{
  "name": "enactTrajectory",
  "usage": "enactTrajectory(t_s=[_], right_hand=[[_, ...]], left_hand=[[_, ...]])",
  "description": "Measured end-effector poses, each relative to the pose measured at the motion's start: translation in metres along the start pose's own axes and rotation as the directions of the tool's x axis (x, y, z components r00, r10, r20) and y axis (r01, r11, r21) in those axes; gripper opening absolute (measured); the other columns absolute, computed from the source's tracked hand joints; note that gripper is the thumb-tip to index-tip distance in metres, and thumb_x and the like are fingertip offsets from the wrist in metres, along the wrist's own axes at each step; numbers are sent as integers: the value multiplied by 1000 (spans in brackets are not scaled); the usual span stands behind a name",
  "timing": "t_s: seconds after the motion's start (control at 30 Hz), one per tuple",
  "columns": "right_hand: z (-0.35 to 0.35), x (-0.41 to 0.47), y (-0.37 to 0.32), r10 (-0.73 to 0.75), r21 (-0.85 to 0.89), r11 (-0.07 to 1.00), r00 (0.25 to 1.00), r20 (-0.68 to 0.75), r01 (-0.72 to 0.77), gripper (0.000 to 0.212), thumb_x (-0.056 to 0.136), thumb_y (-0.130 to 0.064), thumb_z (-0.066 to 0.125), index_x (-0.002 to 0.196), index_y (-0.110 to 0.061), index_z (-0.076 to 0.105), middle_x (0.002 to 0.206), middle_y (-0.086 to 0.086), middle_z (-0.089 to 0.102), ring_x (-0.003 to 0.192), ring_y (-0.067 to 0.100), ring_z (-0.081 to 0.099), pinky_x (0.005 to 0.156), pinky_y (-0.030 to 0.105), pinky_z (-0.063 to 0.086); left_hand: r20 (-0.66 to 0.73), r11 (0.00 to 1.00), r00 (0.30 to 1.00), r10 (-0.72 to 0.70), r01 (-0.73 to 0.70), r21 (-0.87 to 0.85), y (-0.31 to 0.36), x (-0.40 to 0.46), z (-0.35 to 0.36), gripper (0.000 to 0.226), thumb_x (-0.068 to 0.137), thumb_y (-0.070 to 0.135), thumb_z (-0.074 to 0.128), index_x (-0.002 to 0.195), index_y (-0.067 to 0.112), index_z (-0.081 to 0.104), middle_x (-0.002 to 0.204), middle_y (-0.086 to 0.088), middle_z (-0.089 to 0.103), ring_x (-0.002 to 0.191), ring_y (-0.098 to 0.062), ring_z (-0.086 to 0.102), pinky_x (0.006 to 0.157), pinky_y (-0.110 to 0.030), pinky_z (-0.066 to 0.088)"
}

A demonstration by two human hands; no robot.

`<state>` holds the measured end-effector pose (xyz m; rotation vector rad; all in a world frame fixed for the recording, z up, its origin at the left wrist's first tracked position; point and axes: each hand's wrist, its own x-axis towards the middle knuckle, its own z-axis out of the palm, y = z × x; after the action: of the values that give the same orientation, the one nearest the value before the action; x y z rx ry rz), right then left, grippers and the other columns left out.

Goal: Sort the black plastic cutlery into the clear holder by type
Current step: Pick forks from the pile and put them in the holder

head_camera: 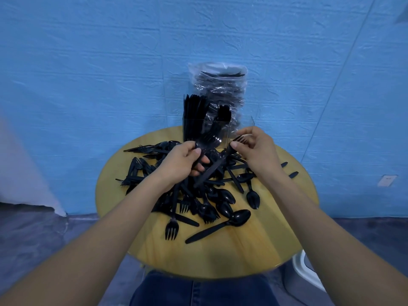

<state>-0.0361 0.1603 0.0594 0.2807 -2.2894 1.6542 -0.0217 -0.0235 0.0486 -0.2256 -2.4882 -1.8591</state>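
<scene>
Blue backdrop [88,74] behind round wooden table [276,235] strewn with cutlery [220,204].

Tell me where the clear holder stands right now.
In the head view, the clear holder stands at the round table's far edge, just beyond both hands, before a plastic bag of cutlery.

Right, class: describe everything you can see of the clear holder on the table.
The clear holder is a see-through plastic box with thin upright walls, standing at the far edge of the round wooden table. Black cutlery stands upright in it, packed at its left. A clear bag of more cutlery stands right behind it. Neither hand plainly touches it.
</scene>
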Motion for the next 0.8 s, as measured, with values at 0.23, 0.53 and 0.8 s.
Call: enactTrajectory(t_s=[0.23, 0.53, 0.8], right_hand=[[25, -3, -20, -1, 76, 997, 994, -109, 10, 18, 82, -13, 73, 72, -13, 57, 67, 3, 60, 56, 11, 55, 55, 21, 49], [40, -3, -15, 116, 114, 988, 990, -77, -107, 13, 84, -9, 70, 92, -6, 61, 73, 6, 62, 48, 6, 52, 49, 21, 45], [50, -4, -15, 31, 104, 994, 999, -35, -27, 13, 84, -7, 69, 76, -12, 59, 64, -1, 59, 49, 1, 52, 53, 19, 49]], left_hand=[[36, 999, 999, 12, -11, -34, 7, -13, -1, 23, 102, 14, 35, 95, 15, 57, 81, 1, 63, 63, -4, 57, 58, -18, 49], [59, 999, 998, 7, -4, -52, 8, -17, -7, 22, 102, 13, 35, 101, 11, 57, 88, -5, 69, 74, -10, 66, 61, -23, 53], [66, 995, 995, -80, 84, -62, 4, -17, -8, 23, 103, 17, 32, 107, 11, 54, 89, -5, 69, 78, -17, 68, 72, -33, 56]])
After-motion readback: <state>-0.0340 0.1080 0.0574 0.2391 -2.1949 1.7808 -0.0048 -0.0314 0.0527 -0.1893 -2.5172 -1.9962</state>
